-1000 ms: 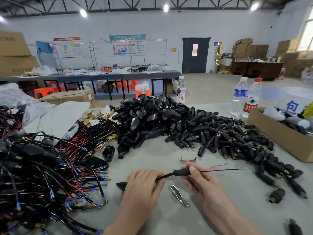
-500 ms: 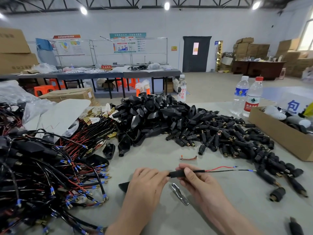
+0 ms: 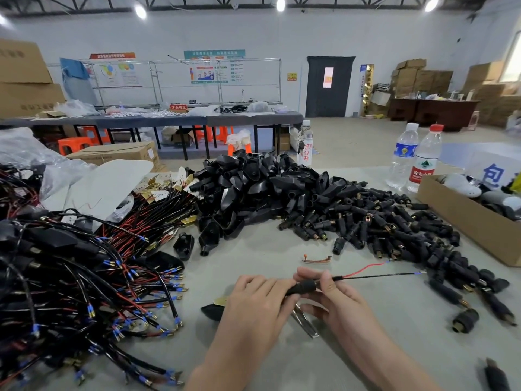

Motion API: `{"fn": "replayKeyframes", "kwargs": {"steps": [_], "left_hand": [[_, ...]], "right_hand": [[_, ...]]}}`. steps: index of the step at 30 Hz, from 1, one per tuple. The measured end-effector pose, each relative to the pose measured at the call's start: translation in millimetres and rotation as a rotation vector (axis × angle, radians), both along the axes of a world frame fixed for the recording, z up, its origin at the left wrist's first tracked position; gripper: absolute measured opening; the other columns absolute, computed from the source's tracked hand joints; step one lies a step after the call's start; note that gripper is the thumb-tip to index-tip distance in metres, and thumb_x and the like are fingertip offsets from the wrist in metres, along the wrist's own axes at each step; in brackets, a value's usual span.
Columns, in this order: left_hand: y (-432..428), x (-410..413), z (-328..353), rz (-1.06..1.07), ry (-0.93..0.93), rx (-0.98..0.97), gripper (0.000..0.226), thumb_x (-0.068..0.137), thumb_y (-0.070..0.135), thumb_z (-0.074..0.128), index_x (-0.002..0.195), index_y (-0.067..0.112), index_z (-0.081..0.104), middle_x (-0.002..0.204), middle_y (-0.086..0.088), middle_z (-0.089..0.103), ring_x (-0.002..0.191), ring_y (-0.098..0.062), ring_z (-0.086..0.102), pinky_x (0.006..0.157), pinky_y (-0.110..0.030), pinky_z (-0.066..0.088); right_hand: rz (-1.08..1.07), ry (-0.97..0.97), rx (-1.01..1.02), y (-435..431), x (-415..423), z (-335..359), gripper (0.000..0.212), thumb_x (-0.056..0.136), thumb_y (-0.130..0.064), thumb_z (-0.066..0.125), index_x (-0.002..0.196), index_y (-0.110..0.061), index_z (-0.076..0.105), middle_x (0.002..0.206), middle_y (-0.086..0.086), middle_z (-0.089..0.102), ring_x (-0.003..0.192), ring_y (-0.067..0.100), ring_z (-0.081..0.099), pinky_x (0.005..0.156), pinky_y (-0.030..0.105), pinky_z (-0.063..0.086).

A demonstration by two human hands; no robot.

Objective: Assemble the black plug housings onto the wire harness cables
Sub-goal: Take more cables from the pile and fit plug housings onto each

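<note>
Black plug housing [image 3: 301,287] sits threaded on a harness cable [image 3: 380,275], held just above the bench [image 3: 366,356] between both hands.

- Left hand [image 3: 253,303]: fingers curled over the cable at the housing's 9 o'clock end, clamped on it.
- Right hand [image 3: 335,300]: thumb and fingers pinched on the housing's 3 o'clock end, where the sheath stops.
- Cable tail splits past the thumb. Red lead [image 3: 366,268] arcs toward 2 o'clock, and the dark one runs out to 3 o'clock, both free.

Handling, as judged: the cable is light and floppy and will buckle if pushed from far back. The housing looks like a snug, grippy sleeve. Best hold is on the thick sheath close to the housing mouth, never on the thin leads or their blue-tipped ends, which would likely bend.

Spare housings [image 3: 253,193] are heaped at 12 o'clock. The harness tangle [image 3: 70,277] lies at 9 o'clock. Metal tweezers [image 3: 306,324] lie at 6 o'clock, under the hands.
</note>
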State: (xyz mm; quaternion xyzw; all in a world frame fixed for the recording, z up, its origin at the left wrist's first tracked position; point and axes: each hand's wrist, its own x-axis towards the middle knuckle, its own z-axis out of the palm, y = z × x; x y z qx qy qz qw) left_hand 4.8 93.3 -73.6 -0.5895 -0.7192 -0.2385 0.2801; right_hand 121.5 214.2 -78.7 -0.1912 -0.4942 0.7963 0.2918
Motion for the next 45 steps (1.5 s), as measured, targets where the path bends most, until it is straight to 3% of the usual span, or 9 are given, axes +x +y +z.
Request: {"fn": "replayKeyframes", "kwargs": {"steps": [4, 8, 13, 18, 24, 28, 33, 39, 45], "left_hand": [[-0.2, 0.7, 2.6, 0.018, 0.004, -0.017, 0.029, 0.096, 0.039, 0.047, 0.098, 0.026, 0.073, 0.084, 0.018, 0.069, 0.075, -0.008, 0.062, 0.077, -0.024, 0.040], [0.7, -1.0, 1.5, 0.030, 0.008, -0.027, 0.030, 0.097, 0.039, 0.045, 0.099, 0.025, 0.072, 0.084, 0.017, 0.067, 0.078, -0.010, 0.062, 0.080, -0.024, 0.039], [1.3, -1.7, 0.9, 0.044, -0.020, -0.044, 0.031, 0.096, 0.038, 0.044, 0.095, 0.025, 0.072, 0.080, 0.015, 0.065, 0.076, -0.011, 0.062, 0.079, -0.024, 0.038], [-1.2, -0.1, 2.1, 0.050, -0.119, -0.069, 0.033, 0.094, 0.038, 0.043, 0.092, 0.024, 0.073, 0.081, 0.016, 0.068, 0.075, -0.009, 0.065, 0.078, -0.024, 0.039], [-7.7, -5.2, -4.1, 0.036, -0.323, -0.151, 0.029, 0.103, 0.047, 0.039, 0.118, 0.034, 0.060, 0.107, 0.021, 0.062, 0.103, -0.001, 0.051, 0.087, -0.016, 0.033], [-8.2, -6.5, -6.9, 0.043, -0.363, -0.096, 0.028, 0.101, 0.045, 0.044, 0.115, 0.031, 0.064, 0.103, 0.020, 0.064, 0.099, -0.004, 0.055, 0.084, -0.021, 0.041], [-7.1, -6.1, -9.4, 0.002, -0.348, -0.087, 0.035, 0.099, 0.050, 0.037, 0.113, 0.034, 0.064, 0.099, 0.021, 0.065, 0.094, 0.000, 0.053, 0.079, -0.020, 0.045], [-5.5, -7.0, -9.3, -0.004, -0.376, -0.115, 0.040, 0.095, 0.056, 0.032, 0.108, 0.035, 0.063, 0.097, 0.023, 0.062, 0.093, 0.001, 0.050, 0.082, -0.020, 0.041], [-8.8, -12.7, -11.9, 0.026, -0.407, -0.115, 0.019, 0.097, 0.048, 0.049, 0.104, 0.037, 0.062, 0.085, 0.033, 0.049, 0.092, 0.004, 0.045, 0.078, -0.010, 0.034]], "right_hand": [[-0.029, -0.013, 0.051, 0.7, 0.9, 0.8, 0.040, 0.088, -0.036, 0.052, 0.104, -0.007, 0.076, 0.108, 0.015, 0.074, 0.093, 0.024, 0.070, 0.078, 0.037, 0.052], [-0.075, -0.020, 0.122, 2.5, 2.6, 2.1, 0.039, 0.090, -0.039, 0.052, 0.102, -0.012, 0.077, 0.104, 0.012, 0.075, 0.089, 0.019, 0.071, 0.071, 0.029, 0.055], [-0.148, -0.010, 0.114, 7.0, 2.5, 2.1, 0.035, 0.086, -0.040, 0.054, 0.087, -0.017, 0.080, 0.091, 0.004, 0.074, 0.072, 0.012, 0.065, 0.060, 0.025, 0.053], [-0.227, 0.016, 0.093, 15.6, 3.6, 1.3, 0.035, 0.086, -0.038, 0.054, 0.086, -0.010, 0.075, 0.085, 0.005, 0.073, 0.066, 0.013, 0.063, 0.056, 0.025, 0.050], [-0.269, 0.018, 0.013, 23.0, 7.5, -1.8, 0.038, 0.083, -0.039, 0.056, 0.094, -0.006, 0.070, 0.081, 0.004, 0.073, 0.061, 0.012, 0.063, 0.052, 0.022, 0.050], [-0.213, 0.047, -0.060, 14.9, 3.2, -3.1, 0.027, 0.081, -0.033, 0.063, 0.091, -0.008, 0.072, 0.084, 0.004, 0.074, 0.064, 0.015, 0.068, 0.051, 0.023, 0.053], [-0.117, -0.014, 0.041, 1.1, -2.6, -8.6, 0.021, 0.071, -0.028, 0.075, 0.088, -0.015, 0.078, 0.085, 0.006, 0.073, 0.074, 0.015, 0.068, 0.057, 0.022, 0.052], [-0.223, -0.051, 0.168, 9.4, -3.1, -11.1, 0.008, 0.086, -0.014, 0.069, 0.090, -0.012, 0.075, 0.080, 0.005, 0.074, 0.071, 0.010, 0.067, 0.057, 0.020, 0.053], [-0.404, -0.006, 0.129, 27.3, 4.1, -10.9, 0.012, 0.089, -0.019, 0.067, 0.093, -0.010, 0.072, 0.068, -0.001, 0.069, 0.063, 0.007, 0.064, 0.055, 0.019, 0.053]]}}
